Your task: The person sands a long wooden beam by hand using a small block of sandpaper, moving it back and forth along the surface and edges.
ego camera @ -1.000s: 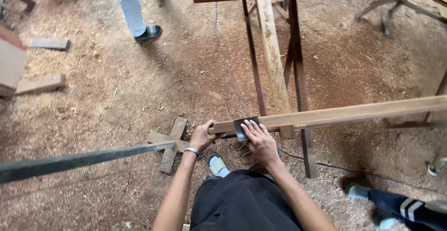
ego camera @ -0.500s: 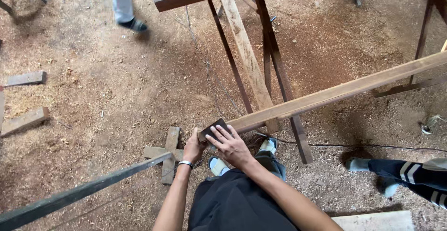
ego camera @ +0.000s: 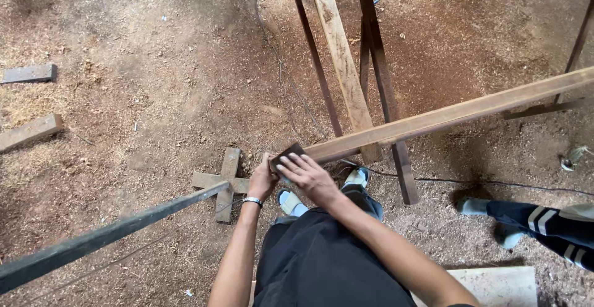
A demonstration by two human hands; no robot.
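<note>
1. Sawdust and wood chips cover the dirt floor (ego camera: pixel 124 97) of what looks like a woodworking yard, with offcut planks lying at the far left and a small wooden cross piece (ego camera: pixel 224 182) on the ground just left of the person's hands.
2. A long wooden beam (ego camera: pixel 445 116) runs from the hands up to the right edge, resting on a dark trestle frame (ego camera: pixel 377 84).
3. At the beam's near end sits a small dark block (ego camera: pixel 287 154), seemingly a sanding block, pressed against the wood.
4. The right hand (ego camera: pixel 309 177) lies flat over the block, fingers (ego camera: pixel 291 166) spread and extended, pressing down on it and not curled around it.
5. The left hand (ego camera: pixel 263 180) is curled at the beam's end just beside the block; whether it grips the beam or only steadies it cannot be told.
6. Judged from this, rubbing down the beam's end is the step in hand; a further stroke would call for steady downward pressure along the grain while the left hand braces.
7. A dark bar (ego camera: pixel 111 233) crosses the lower left, its near end cut off.
8. Another person's leg (ego camera: pixel 532 220) enters at the right, the body out of frame.
9. The block's underside and the beam's end face are hidden.
</note>
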